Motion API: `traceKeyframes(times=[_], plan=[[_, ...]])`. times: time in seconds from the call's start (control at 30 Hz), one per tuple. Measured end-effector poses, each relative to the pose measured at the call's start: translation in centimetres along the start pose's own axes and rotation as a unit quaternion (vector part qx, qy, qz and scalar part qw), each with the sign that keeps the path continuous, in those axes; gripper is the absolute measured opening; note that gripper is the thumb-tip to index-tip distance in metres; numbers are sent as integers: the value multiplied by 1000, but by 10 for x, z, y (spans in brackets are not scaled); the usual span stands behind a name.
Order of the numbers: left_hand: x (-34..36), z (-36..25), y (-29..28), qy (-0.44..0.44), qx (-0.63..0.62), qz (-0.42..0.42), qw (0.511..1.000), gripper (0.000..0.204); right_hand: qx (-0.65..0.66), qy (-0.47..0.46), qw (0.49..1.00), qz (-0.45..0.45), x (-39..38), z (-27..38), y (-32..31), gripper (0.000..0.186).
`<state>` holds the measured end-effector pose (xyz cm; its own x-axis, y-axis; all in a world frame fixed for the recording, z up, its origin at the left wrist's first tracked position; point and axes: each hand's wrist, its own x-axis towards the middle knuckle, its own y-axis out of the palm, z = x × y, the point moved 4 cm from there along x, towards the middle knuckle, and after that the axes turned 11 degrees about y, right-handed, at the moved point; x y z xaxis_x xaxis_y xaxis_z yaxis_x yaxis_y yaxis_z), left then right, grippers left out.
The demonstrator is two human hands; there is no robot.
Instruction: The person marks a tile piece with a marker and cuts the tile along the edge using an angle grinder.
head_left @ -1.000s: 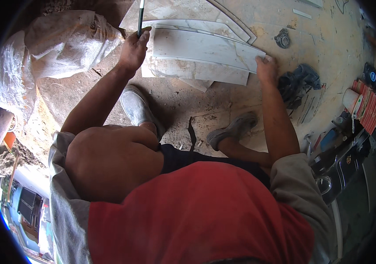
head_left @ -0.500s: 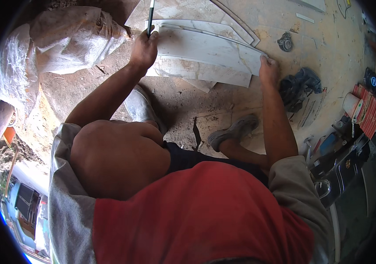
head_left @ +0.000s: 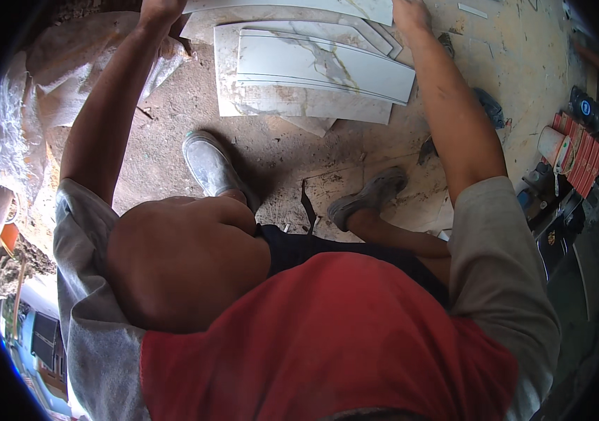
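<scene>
Grey-brown and dusty, the floor (head_left: 163, 133) was the largest thing we saw. A whitish sheet (head_left: 78, 59) lay in folds at the left. Near the top, marbled tile pieces were stacked flat; across the uppermost piece (head_left: 285, 57) ran grey veins and, close to its lower edge, thin dark lines, though we could not tell whether these were drawn marks or edges. Beyond the stack, at the upper border, a pale curved-looking strip (head_left: 292, 5) stretched between both hands. The right hand (head_left: 412, 14) was closed around its right end. The left hand (head_left: 162, 8) was at the other end, but the border cut off its fingers, so we could not tell how closed they were. We judged that the step in hand was handling this strip by its two ends; moving it would call for equal support, because thin tile may crack. Smallest, a white offcut (head_left: 473, 10) lay to the right.
</scene>
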<state>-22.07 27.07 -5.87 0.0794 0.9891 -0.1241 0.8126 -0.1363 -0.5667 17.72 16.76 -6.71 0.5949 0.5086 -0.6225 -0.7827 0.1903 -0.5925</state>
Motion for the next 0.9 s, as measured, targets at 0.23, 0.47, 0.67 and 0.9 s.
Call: traceKeyframes(times=[0.23, 0.47, 0.67, 0.9], plan=[[28, 18, -2, 18, 140, -11, 990, 36, -190, -114, 972, -82, 50, -12, 10, 68], [29, 16, 3, 47, 153, -25, 987, 34, -56, -95, 993, -39, 48, -23, -5, 52], [17, 4, 2, 26, 52, 1, 998, 26, 105, -19, 994, 6, 30, -26, -20, 44], [19, 22, 0, 38, -33, 9, 999, 20, 78, -75, 994, 34, 22, -26, -30, 48]])
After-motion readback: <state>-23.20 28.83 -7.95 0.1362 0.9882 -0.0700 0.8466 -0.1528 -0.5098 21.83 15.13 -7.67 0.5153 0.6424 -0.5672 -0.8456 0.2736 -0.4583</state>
